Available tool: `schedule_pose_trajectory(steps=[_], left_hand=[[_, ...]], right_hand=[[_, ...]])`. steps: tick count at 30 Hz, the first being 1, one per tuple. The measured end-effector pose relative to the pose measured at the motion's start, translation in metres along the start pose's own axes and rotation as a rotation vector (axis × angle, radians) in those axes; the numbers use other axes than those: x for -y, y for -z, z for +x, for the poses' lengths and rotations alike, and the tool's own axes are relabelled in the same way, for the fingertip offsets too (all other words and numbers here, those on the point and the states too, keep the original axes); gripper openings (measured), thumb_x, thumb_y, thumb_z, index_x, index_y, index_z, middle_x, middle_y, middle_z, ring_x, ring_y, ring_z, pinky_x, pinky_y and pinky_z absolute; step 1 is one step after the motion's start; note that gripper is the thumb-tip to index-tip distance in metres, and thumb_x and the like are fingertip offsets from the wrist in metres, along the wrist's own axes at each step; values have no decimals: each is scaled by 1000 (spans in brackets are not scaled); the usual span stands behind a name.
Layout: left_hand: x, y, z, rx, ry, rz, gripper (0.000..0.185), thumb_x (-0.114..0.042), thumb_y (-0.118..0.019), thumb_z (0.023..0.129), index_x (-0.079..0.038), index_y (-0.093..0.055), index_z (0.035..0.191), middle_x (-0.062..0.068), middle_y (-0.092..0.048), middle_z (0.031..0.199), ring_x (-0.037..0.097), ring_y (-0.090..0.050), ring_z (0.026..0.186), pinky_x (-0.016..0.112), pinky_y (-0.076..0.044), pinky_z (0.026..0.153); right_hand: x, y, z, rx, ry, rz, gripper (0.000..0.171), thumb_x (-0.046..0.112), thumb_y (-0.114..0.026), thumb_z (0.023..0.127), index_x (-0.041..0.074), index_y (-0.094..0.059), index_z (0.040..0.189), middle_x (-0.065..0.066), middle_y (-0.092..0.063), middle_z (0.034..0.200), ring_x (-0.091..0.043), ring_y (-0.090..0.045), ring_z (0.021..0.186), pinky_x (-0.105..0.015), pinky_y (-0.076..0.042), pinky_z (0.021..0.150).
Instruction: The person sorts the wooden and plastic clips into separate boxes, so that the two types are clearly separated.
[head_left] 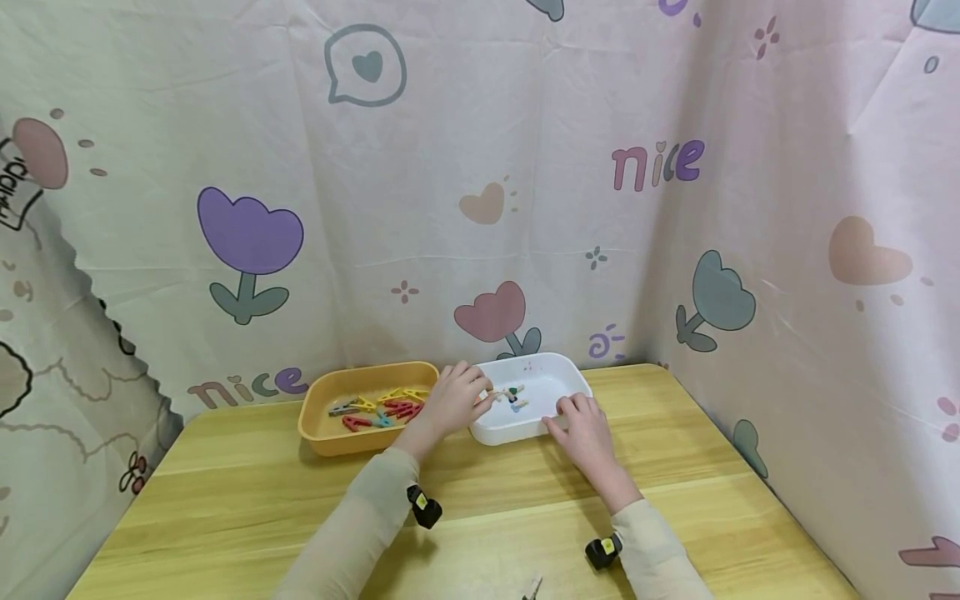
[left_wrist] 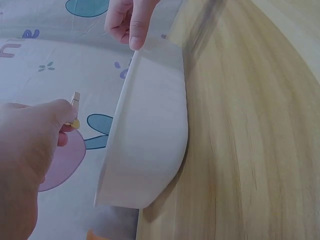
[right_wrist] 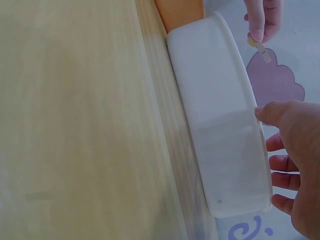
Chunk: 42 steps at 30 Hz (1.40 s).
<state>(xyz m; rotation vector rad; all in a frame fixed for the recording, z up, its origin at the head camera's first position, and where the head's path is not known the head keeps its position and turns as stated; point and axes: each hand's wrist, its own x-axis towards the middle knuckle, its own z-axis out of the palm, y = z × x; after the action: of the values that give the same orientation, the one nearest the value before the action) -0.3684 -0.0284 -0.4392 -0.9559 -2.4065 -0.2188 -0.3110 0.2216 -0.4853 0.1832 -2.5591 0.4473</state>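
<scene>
Your near half of the wooden table (head_left: 247,517) lies bare, giving either arm free passage up to the two trays, save a small metal object (head_left: 532,588) at the front edge. Ahead, the orange tray (head_left: 318,433) and the white tray (head_left: 510,433) sit side by side, touching, so nothing passes between them. The patterned curtain (head_left: 420,217) closes off the back and both sides (it hangs just behind the trays). Your left hand (head_left: 453,400) holds a small clip (left_wrist: 75,99) over the white tray's left rim; your right hand (head_left: 585,425) grips its right rim, leaving the tray's middle reachable from above.
</scene>
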Motion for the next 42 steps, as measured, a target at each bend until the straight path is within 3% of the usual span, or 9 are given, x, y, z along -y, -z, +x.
schedule_pose_trajectory(steps=[9, 15, 23, 42], left_hand=[[-1, -6, 9, 12, 37, -18, 17, -35, -64, 93, -20, -70, 98, -3, -65, 101, 18, -52, 100, 37, -42, 86], [-2, -12, 18, 54, 76, -2, 18, -38, -62, 94, -22, -69, 100, -4, -65, 103, 17, -51, 101, 36, -42, 87], [-6, -23, 31, 14, 114, -2, 15, -37, -62, 93, -25, -69, 97, -7, -66, 101, 15, -52, 98, 32, -43, 81], [-19, -31, 63, 101, 262, -126, 20, -38, -62, 95, -23, -71, 103, -4, -68, 110, 18, -54, 110, 35, -43, 90]], right_hand=[[0, 0, 0, -7, 5, -2, 27, 33, -74, 84, 11, -59, 90, -7, -57, 97, -27, -51, 92, -44, -46, 82], [0, 0, 0, -12, 5, -1, 28, 33, -75, 84, 11, -59, 90, -7, -57, 96, -27, -51, 91, -43, -46, 82], [0, 1, 1, 13, -3, -4, 28, 35, -73, 85, 11, -59, 91, -7, -57, 98, -27, -51, 92, -44, -45, 84], [-1, 0, 0, -28, 33, -6, 28, 33, -75, 83, 11, -59, 89, -7, -57, 96, -27, -52, 90, -44, -46, 80]])
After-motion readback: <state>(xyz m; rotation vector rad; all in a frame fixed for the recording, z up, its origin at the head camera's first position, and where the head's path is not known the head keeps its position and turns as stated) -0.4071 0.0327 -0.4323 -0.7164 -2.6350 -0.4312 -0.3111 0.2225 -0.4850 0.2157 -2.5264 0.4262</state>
